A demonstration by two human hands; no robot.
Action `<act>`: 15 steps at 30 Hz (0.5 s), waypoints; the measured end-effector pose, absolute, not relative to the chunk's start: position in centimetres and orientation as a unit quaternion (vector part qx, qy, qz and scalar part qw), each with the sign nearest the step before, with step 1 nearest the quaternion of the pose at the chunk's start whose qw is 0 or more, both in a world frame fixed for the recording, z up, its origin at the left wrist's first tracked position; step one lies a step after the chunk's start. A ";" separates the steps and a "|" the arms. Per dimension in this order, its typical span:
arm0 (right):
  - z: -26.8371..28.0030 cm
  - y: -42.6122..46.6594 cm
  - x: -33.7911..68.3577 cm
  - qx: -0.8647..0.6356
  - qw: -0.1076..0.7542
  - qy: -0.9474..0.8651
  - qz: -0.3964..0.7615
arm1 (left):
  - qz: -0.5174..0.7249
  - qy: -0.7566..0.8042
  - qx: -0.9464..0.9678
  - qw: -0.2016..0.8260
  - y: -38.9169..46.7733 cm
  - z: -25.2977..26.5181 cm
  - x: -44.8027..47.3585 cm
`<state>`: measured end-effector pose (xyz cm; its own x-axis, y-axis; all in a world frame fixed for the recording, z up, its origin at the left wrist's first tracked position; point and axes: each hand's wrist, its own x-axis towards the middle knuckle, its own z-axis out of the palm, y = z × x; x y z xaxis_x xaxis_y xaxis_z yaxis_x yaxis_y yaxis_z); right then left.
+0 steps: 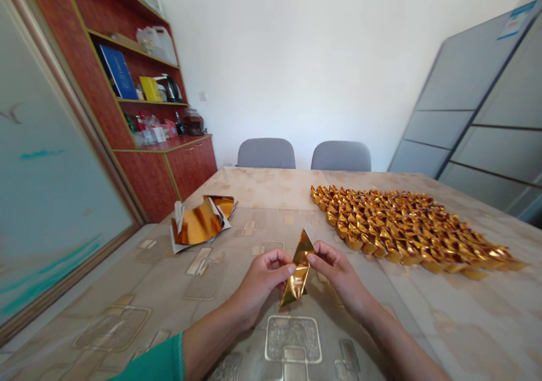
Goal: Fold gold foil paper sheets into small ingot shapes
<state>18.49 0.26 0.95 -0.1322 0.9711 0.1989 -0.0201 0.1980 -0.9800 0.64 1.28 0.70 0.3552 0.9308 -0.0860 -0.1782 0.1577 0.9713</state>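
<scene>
Between my two hands is a piece of folded gold foil paper (300, 279), held up over the table with pointed ends at top and bottom. My left hand (270, 274) pinches its left edge between thumb and fingers. On the other side, my right hand (332, 262) grips the upper right edge, thumb toward me. To the left lies a loose stack of gold foil sheets (199, 224) with pale undersides, curled up. Many folded gold foil pieces (393, 228) stand in close rows on the right.
A patterned, covered table (237, 324) spreads under my hands. Two grey chairs (266, 153) stand at its far edge. A red-brown cabinet (178, 161) with bottles and a kettle is at the left, near a sliding door (55, 161). Grey cabinet doors (449, 87) are at the right.
</scene>
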 end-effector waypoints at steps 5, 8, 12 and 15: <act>-0.2 0.3 17.8 -0.397 0.495 -0.574 0.519 | 0.454 0.367 0.450 0.675 1.1 0.4 0.8; -0.8 0.4 17.6 -0.422 0.500 -0.578 0.488 | 0.468 0.365 0.437 0.675 1.0 0.1 0.9; -0.5 0.2 17.5 -0.424 0.497 -0.585 0.481 | 0.487 0.359 0.434 0.667 0.9 0.0 1.1; -0.2 0.0 17.4 -0.405 0.482 -0.585 0.511 | 0.508 0.351 0.403 0.676 0.9 0.1 1.1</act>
